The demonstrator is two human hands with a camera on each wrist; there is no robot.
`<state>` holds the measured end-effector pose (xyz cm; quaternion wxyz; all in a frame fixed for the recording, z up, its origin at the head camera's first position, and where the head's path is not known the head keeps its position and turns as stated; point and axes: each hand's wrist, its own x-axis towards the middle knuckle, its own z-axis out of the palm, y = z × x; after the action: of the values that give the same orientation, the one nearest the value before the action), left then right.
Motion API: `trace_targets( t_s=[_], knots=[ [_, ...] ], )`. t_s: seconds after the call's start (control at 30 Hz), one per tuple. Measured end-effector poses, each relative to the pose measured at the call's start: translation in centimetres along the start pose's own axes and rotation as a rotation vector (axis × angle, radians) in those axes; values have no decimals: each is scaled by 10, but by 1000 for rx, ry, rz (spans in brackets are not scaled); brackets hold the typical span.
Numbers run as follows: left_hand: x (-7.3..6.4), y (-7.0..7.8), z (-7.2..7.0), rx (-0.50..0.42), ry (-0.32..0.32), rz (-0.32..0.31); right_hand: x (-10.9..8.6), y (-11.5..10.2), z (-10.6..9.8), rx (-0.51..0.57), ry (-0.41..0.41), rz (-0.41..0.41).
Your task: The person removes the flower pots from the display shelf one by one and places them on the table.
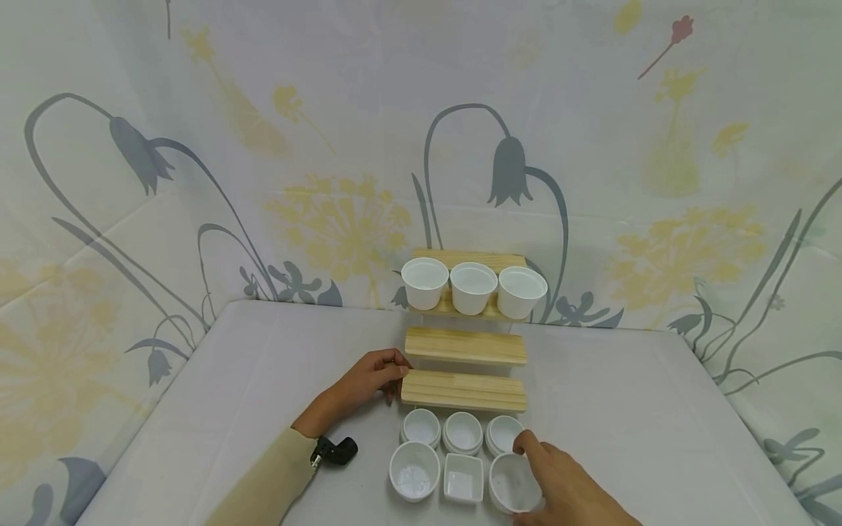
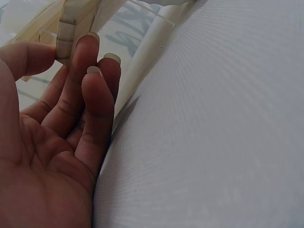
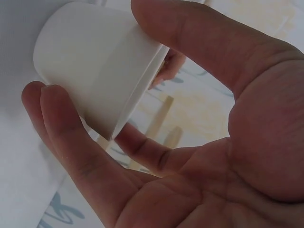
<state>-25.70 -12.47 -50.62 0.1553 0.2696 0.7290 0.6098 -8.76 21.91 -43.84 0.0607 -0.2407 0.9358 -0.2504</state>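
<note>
My left hand pinches the left end of the lowest wooden shelf board; in the left wrist view its thumb and fingertips meet the board's end. At the front right, my right hand holds a round white ramekin. The right wrist view shows that ramekin with the thumb at its rim and fingers on the opposite side. Left of it stand a square white dish and a round white bowl. Behind them sit three small round ramekins, the middle one among them.
The top wooden tier bears three white ramekins, with the middle one beside the others. A bare middle board lies below. The white-covered table meets a flower-patterned cloth backdrop. A black device is on the left wrist.
</note>
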Motion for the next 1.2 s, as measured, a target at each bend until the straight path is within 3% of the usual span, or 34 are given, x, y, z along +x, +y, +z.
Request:
trace_targets(
  t_s=[0.77,1.03,1.2],
  knots=[
    [-2,4,1,-6,3,-17,1,0,-2,5,-33,18],
    [0,2,0,-6,1,-12,1,-5,-16,80,-55,121],
    [0,0,-1,-6,-5,7,1,-6,-22,82,-18,127]
  ],
)
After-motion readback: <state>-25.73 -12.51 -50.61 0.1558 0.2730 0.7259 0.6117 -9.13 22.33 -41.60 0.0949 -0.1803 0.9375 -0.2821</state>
